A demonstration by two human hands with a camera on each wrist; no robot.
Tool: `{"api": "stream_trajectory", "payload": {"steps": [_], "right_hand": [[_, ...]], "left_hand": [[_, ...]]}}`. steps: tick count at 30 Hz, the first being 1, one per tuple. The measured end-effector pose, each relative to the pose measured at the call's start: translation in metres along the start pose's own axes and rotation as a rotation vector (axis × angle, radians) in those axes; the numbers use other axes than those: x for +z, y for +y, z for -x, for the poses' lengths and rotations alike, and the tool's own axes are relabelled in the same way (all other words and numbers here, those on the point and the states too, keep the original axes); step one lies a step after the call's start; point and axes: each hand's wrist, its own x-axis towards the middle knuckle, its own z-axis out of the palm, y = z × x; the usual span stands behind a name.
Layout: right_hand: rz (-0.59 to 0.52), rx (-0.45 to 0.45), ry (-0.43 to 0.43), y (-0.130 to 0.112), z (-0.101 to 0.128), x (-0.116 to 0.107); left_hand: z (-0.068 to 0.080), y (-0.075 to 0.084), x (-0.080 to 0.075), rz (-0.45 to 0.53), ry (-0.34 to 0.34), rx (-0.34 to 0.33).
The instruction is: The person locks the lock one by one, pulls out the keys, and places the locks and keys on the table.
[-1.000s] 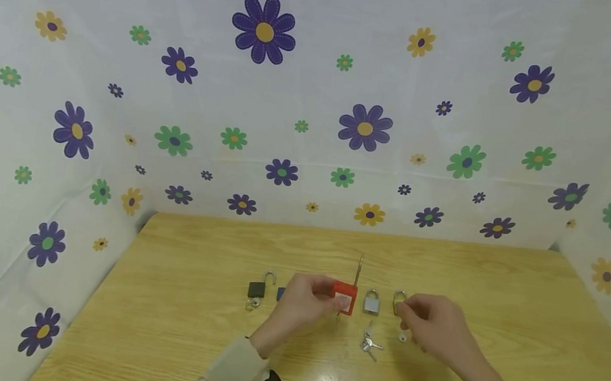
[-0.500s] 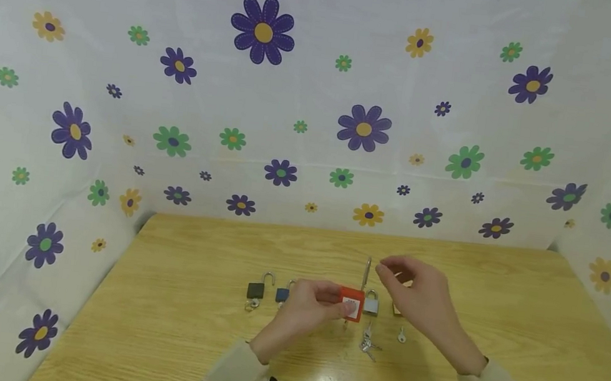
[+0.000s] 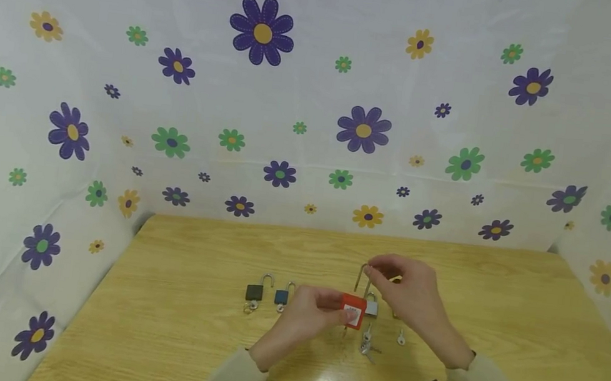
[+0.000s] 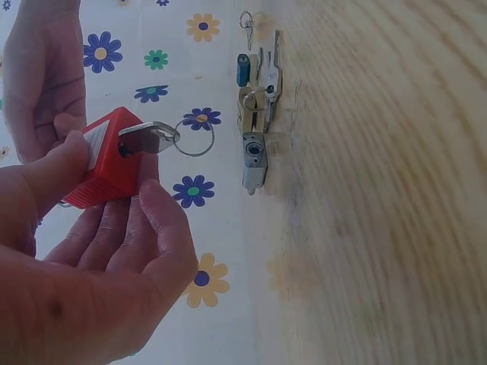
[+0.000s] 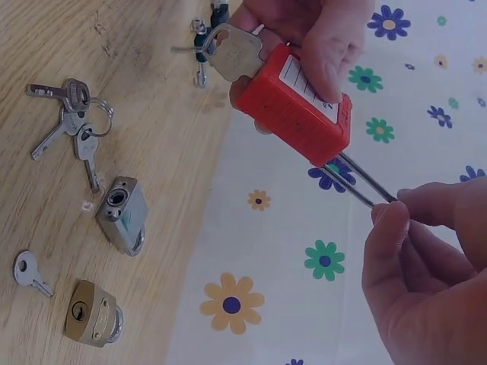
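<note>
My left hand [image 3: 302, 316] grips a red padlock [image 3: 352, 312] by its body, thumb on the white label. The padlock is held above the table. A key [image 5: 234, 55] with a ring sits in its underside, also seen in the left wrist view. Its long metal shackle [image 5: 369, 178] stands raised; in the head view one leg ends above the body. My right hand [image 3: 410, 290] pinches the shackle at its bend with thumb and finger. Behind the hands lie a silver padlock [image 3: 371, 309] and a brass padlock [image 5: 91, 313], largely hidden by my right hand in the head view.
On the wooden table [image 3: 181, 340], a black padlock [image 3: 254, 292] and a blue padlock [image 3: 281, 297] lie to the left with raised shackles. A bunch of keys [image 5: 72, 114] and a single key [image 5: 29, 270] lie nearer. A flowered cloth [image 3: 305, 90] hangs behind.
My right hand has left the brass padlock, moved up and left, and taken hold of the red padlock's shackle. The shackle has turned, showing its U shape. My left hand shifted slightly right and down.
</note>
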Motion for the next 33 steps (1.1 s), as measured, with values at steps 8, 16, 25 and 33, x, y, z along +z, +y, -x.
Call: {"api": "stream_trajectory", "payload": {"steps": [8,16,25,33], "right_hand": [[-0.007,-0.096,0.014,-0.005,-0.003,0.004],[-0.058,-0.156,0.016,-0.009,-0.002,0.005],[-0.067,-0.158,0.027,-0.009,0.005,0.006],[-0.065,-0.174,0.015,-0.010,0.004,0.007]], "left_hand": [[0.003,0.001,-0.005,0.058,-0.001,0.007],[0.007,0.003,-0.008,0.087,-0.004,0.025],[0.010,-0.001,-0.005,0.100,-0.004,0.028],[0.013,-0.001,-0.007,0.121,0.002,0.002]]}}
